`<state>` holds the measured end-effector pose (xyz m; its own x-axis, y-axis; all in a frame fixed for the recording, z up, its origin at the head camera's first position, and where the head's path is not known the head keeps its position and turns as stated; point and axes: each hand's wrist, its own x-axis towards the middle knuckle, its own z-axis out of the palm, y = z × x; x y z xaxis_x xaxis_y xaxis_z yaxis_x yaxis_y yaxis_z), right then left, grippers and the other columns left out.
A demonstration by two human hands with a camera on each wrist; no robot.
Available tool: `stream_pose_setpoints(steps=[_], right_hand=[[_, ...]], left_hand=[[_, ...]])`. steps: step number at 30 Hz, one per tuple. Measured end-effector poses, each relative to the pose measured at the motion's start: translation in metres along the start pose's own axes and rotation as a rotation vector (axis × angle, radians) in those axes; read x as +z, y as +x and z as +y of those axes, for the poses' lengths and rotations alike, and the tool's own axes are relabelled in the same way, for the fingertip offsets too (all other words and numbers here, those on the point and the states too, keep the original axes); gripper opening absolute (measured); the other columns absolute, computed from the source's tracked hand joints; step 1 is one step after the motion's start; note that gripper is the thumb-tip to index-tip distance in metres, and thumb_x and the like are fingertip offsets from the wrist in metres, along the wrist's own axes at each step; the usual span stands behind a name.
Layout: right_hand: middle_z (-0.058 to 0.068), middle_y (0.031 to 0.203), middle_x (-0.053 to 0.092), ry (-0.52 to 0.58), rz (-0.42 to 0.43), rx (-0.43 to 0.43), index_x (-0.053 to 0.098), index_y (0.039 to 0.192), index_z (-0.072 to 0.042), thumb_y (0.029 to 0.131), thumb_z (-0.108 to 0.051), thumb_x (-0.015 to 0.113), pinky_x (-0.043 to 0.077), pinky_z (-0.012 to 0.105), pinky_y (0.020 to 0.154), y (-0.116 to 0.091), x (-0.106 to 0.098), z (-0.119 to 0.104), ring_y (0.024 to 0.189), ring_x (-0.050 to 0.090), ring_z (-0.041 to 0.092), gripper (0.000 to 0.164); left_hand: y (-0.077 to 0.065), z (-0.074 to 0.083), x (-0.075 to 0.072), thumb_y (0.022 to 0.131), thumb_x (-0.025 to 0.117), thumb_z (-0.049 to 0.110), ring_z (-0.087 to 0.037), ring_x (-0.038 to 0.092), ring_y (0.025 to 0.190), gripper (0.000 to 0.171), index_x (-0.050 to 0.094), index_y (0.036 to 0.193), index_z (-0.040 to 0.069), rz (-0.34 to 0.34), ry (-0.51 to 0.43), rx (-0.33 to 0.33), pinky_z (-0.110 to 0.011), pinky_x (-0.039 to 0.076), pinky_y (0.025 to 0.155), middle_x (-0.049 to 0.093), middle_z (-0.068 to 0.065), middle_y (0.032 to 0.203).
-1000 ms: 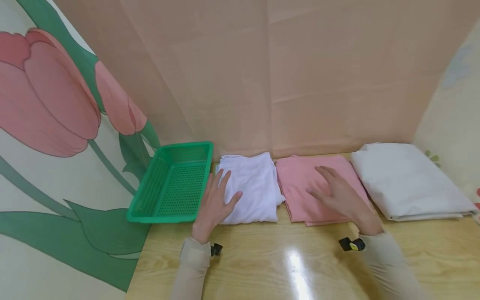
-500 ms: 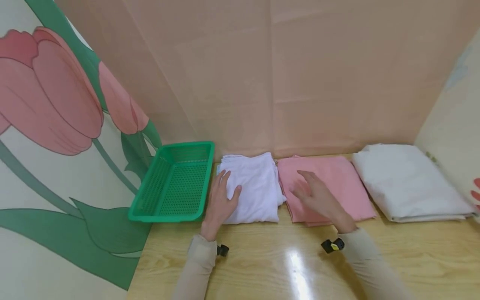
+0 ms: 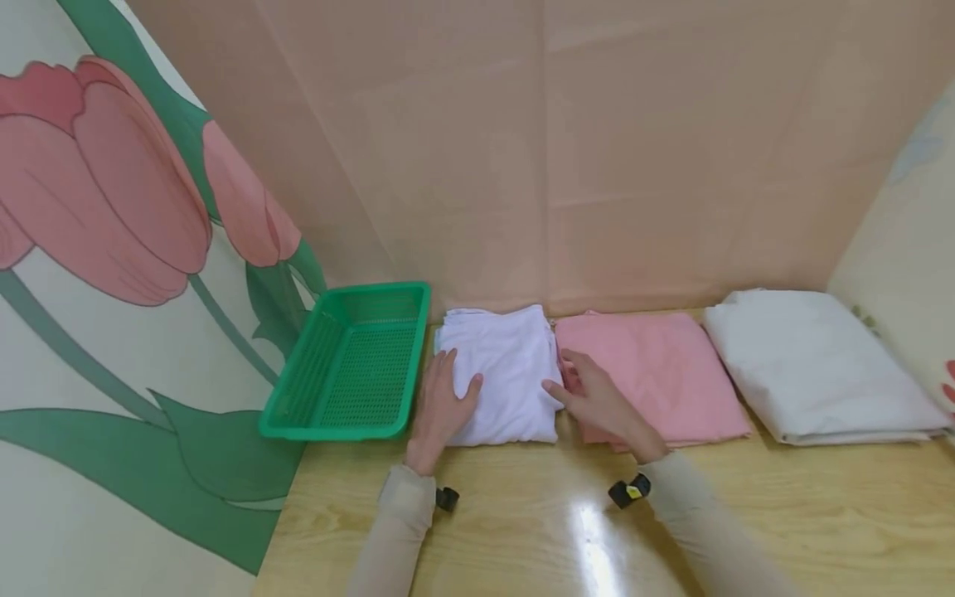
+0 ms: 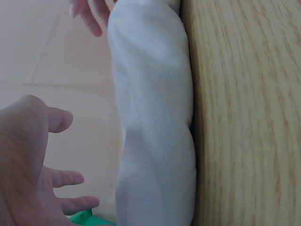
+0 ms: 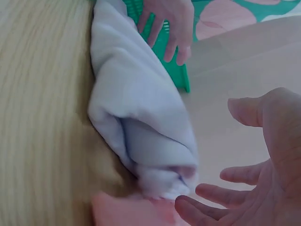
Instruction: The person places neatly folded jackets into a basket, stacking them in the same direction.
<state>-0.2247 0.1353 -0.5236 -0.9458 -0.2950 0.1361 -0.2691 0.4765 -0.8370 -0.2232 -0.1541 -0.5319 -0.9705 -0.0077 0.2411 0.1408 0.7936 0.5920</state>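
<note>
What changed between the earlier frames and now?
The right hand moved left, from over the pink cloth to the right edge of the lavender cloth. Nothing was taken hold of. The left hand barely shifted; both cloths, the white bundle and the basket stayed put.

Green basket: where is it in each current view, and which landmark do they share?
Head: the green basket is left of centre.
Left wrist: only a sliver, bottom edge, left of centre.
Right wrist: top middle, partly behind the left hand.
Shared landmark: the pale folded cloth.
</note>
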Motion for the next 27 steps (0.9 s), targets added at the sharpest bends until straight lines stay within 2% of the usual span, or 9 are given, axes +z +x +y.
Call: stream_pose_setpoints(steps=[3, 6, 9, 13, 17, 19, 22, 24, 27], right_hand=[[0.033, 0.152, 0.052, 0.024, 0.003, 0.017, 0.036, 0.161, 0.004, 0.104, -0.035, 0.071, 0.051, 0.061, 0.109, 0.006, 0.011, 0.002, 0.132, 0.06, 0.046, 0.078], [0.032, 0.152, 0.053, -0.04, 0.017, 0.065, 0.037, 0.161, 0.004, 0.103, -0.038, 0.071, 0.05, 0.061, 0.11, 0.009, 0.019, 0.003, 0.133, 0.06, 0.046, 0.08], [0.032, 0.157, 0.048, -0.101, 0.025, 0.131, 0.035, 0.161, 0.006, 0.102, -0.041, 0.07, 0.043, 0.061, 0.118, 0.011, 0.026, 0.004, 0.142, 0.052, 0.048, 0.083], [0.035, 0.163, 0.04, -0.101, 0.006, 0.186, 0.028, 0.163, 0.008, 0.102, -0.041, 0.069, 0.034, 0.061, 0.124, 0.015, 0.034, 0.003, 0.15, 0.041, 0.05, 0.088], [0.037, 0.162, 0.038, -0.099, -0.006, 0.225, 0.022, 0.165, 0.006, 0.1, -0.045, 0.071, 0.037, 0.064, 0.121, 0.02, 0.037, 0.001, 0.149, 0.041, 0.052, 0.096], [0.035, 0.164, 0.036, -0.084, -0.012, 0.264, 0.018, 0.167, 0.002, 0.099, -0.047, 0.072, 0.038, 0.065, 0.12, 0.022, 0.037, 0.0, 0.15, 0.04, 0.051, 0.1], [0.032, 0.168, 0.031, -0.043, -0.026, 0.317, 0.011, 0.17, -0.006, 0.097, -0.05, 0.074, 0.037, 0.067, 0.12, 0.024, 0.036, -0.001, 0.152, 0.036, 0.05, 0.106], [0.031, 0.17, 0.029, -0.01, -0.041, 0.326, 0.007, 0.171, -0.01, 0.096, -0.05, 0.074, 0.036, 0.068, 0.12, 0.024, 0.035, -0.001, 0.153, 0.034, 0.05, 0.108], [0.027, 0.173, 0.023, 0.045, -0.069, 0.339, 0.003, 0.173, -0.019, 0.096, -0.052, 0.075, 0.032, 0.071, 0.121, 0.025, 0.035, -0.002, 0.156, 0.029, 0.05, 0.11]], left_hand=[[-0.001, -0.003, 0.002, 0.103, 0.062, 0.046, -0.044, 0.034, 0.156, 0.076, 0.042, 0.161, 0.001, -0.008, -0.006, -0.04, -0.057, 0.029, 0.128, 0.038, -0.029, 0.166], [-0.002, -0.005, 0.005, 0.103, 0.061, 0.047, -0.048, 0.034, 0.155, 0.079, 0.039, 0.163, 0.001, -0.012, -0.002, -0.1, -0.059, 0.032, 0.126, 0.035, -0.031, 0.167], [-0.002, -0.008, 0.009, 0.102, 0.061, 0.048, -0.05, 0.035, 0.153, 0.08, 0.037, 0.164, 0.004, -0.02, -0.005, -0.166, -0.06, 0.035, 0.123, 0.031, -0.03, 0.168], [-0.001, -0.011, 0.011, 0.102, 0.062, 0.047, -0.052, 0.037, 0.151, 0.079, 0.037, 0.165, 0.008, -0.032, -0.025, -0.243, -0.063, 0.037, 0.121, 0.029, -0.031, 0.169], [0.004, -0.018, 0.015, 0.099, 0.067, 0.044, -0.052, 0.046, 0.144, 0.076, 0.044, 0.161, 0.007, -0.026, -0.058, -0.248, -0.065, 0.041, 0.116, 0.04, -0.034, 0.161], [0.01, -0.031, 0.025, 0.098, 0.068, 0.044, -0.05, 0.051, 0.138, 0.075, 0.046, 0.16, 0.007, -0.027, -0.061, -0.233, -0.064, 0.045, 0.111, 0.048, -0.033, 0.155], [0.013, -0.039, 0.03, 0.097, 0.068, 0.049, -0.047, 0.054, 0.133, 0.074, 0.048, 0.159, 0.011, -0.048, -0.073, -0.238, -0.064, 0.048, 0.106, 0.054, -0.031, 0.149], [0.014, -0.04, 0.029, 0.097, 0.068, 0.047, -0.047, 0.055, 0.132, 0.073, 0.049, 0.158, 0.012, -0.058, -0.089, -0.245, -0.063, 0.048, 0.106, 0.055, -0.03, 0.147], [0.01, -0.029, 0.017, 0.097, 0.071, 0.038, -0.048, 0.056, 0.132, 0.068, 0.051, 0.155, 0.009, -0.066, -0.139, -0.253, -0.063, 0.048, 0.108, 0.058, -0.03, 0.146]])
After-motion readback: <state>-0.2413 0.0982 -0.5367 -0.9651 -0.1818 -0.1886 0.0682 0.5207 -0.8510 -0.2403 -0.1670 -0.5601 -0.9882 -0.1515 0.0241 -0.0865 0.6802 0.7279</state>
